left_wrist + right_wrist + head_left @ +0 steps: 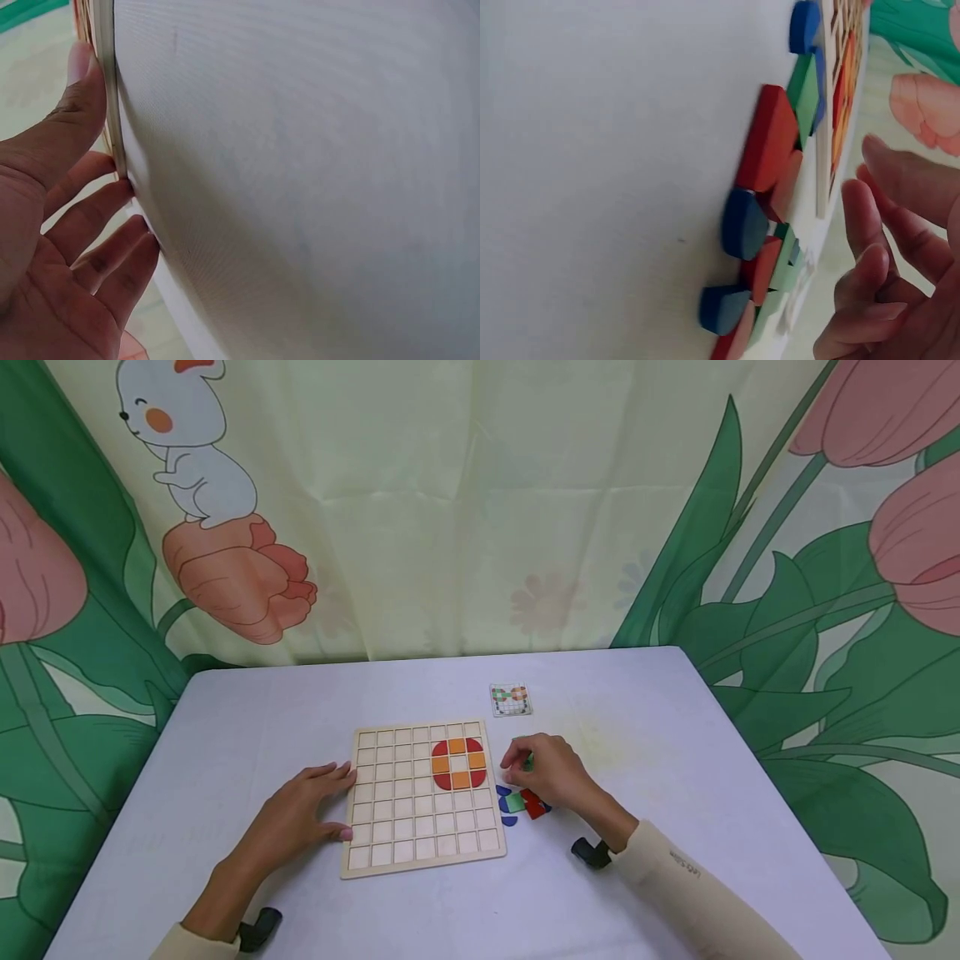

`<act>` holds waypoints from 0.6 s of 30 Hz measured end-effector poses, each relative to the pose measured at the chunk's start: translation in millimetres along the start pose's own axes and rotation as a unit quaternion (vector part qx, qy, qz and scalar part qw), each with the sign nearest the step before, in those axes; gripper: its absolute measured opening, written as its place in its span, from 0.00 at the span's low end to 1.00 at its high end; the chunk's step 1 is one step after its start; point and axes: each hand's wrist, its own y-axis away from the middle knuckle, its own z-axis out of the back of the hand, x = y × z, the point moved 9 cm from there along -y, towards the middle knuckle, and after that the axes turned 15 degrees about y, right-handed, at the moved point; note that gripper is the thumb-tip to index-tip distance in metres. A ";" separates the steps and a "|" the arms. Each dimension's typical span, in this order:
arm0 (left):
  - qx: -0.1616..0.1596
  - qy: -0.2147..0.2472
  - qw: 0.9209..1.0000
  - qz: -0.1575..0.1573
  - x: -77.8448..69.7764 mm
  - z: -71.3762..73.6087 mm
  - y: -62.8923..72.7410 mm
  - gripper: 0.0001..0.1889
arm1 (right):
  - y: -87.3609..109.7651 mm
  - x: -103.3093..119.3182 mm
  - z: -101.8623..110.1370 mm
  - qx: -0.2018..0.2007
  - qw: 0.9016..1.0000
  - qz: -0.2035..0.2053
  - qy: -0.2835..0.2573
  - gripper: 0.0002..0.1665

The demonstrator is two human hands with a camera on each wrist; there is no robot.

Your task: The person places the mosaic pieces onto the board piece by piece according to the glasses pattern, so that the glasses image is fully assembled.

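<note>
A square wooden grid board (pixel 403 810) lies on the table. Red and orange pieces form a ring (pixel 459 764) in its upper right part. My left hand (pixel 303 814) rests at the board's left edge, fingertips and thumb touching it; in the left wrist view the fingers (pixel 90 217) meet the board's rim. Just off the board's right side, my right hand (pixel 551 768) hovers over loose coloured pieces. Nothing shows between its thumb and loosely bent fingers (pixel 862 210) in the right wrist view. Below it lie red (pixel 767 139), blue (pixel 744 225) and green pieces, partly hidden in the head view.
A small pattern card (pixel 511 700) lies behind the board, toward the far edge of the white-covered table (pixel 420 910). A printed curtain (pixel 420 527) with tulips and a rabbit hangs behind the table. Dark straps (pixel 591 853) sit at both wrists.
</note>
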 end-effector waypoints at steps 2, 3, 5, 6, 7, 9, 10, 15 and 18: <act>0.000 0.000 1.000 -0.001 -0.3 0.3 0.1 0.49 | 1.9 -0.4 -4.4 0.006 1.000 0.003 0.012 0.07; 0.001 0.000 1.000 -0.001 -0.4 0.4 0.1 0.49 | 2.9 -0.4 -6.7 0.008 1.000 0.005 0.018 0.08; 0.001 0.001 1.000 -0.002 -0.5 0.7 0.3 0.49 | 4.6 -0.7 -11.2 0.014 1.000 0.005 0.027 0.08; 0.001 0.001 1.000 -0.003 -0.6 0.7 0.4 0.49 | 5.3 -0.9 -13.3 0.017 0.999 0.005 0.031 0.09; 0.001 0.001 1.000 -0.004 -0.6 0.8 0.4 0.49 | 5.9 -0.9 -15.1 0.018 0.999 0.005 0.034 0.09; 0.000 0.000 1.000 -0.005 -0.7 0.9 0.4 0.49 | 6.7 -0.4 -17.7 0.020 0.999 0.007 0.041 0.10; 0.000 0.000 1.000 -0.006 -0.8 0.7 0.5 0.49 | 7.0 -0.2 -18.5 0.021 0.999 0.006 0.043 0.10; -0.001 -0.001 1.000 -0.005 -0.3 0.1 0.3 0.49 | 8.3 3.3 -19.8 0.027 0.998 0.012 0.047 0.11; -0.002 -0.001 1.000 -0.005 -0.5 -0.1 0.2 0.49 | 8.5 4.3 -20.8 0.033 0.999 0.010 0.042 0.11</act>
